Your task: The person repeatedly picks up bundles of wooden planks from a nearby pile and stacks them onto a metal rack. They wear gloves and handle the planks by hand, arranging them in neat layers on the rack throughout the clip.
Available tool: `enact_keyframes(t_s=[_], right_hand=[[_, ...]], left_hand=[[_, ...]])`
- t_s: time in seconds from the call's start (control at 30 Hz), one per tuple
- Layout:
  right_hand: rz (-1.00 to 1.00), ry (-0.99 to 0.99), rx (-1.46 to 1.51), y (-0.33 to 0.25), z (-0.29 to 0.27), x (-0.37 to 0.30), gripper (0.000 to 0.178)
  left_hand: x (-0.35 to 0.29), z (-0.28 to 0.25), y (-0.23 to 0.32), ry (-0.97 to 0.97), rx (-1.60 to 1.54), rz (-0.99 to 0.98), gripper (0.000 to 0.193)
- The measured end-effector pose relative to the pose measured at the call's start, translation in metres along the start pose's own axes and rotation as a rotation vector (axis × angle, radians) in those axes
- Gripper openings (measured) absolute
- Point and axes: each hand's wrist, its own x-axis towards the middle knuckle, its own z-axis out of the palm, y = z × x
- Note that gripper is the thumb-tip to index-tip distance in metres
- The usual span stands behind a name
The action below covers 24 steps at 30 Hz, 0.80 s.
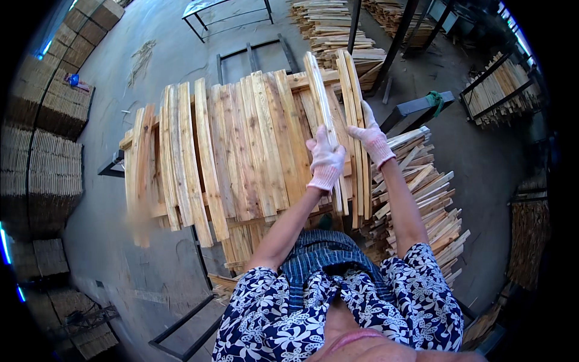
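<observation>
Both of my hands wear pale knitted gloves with pinkish cuffs. My left hand [327, 159] is closed around a narrow wooden slat [319, 96], which is tilted on the right part of a wide layer of planks. Just to its right, my right hand [370, 139] grips a few upright wooden slats [350, 84] from their outer side, its thumb over the top edges. A small gap separates the two groups of slats. Under and left of my hands lie many side-by-side planks [256, 145], some with dark knots, resting on wooden crosspieces.
A heap of loose slats [416, 193] lies to my right, beside a dark metal post [416, 111] tied with green cord. More slat piles [332, 30] stand beyond. Tall bundled stacks [54, 163] line the left side. A metal frame [187, 320] is near my lower left.
</observation>
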Motion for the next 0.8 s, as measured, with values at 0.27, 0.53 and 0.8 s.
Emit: enact_keyframes(t_s=[0.27,0.53,0.8], right_hand=[[0.2,0.149,-1.018,0.03,0.062,0.045,0.067],[-0.052,0.151,-0.922,0.03,0.077,0.029,0.07],[-0.046,0.015,-0.976,0.02,0.143,0.04,0.076]], left_hand=[[-0.003,-0.012,0.007,-0.055,0.437,0.012,0.072],[-0.08,-0.279,-0.085,0.369,0.435,0.266,0.042],[-0.043,-0.448,-0.146,0.649,0.975,-0.35,0.042]])
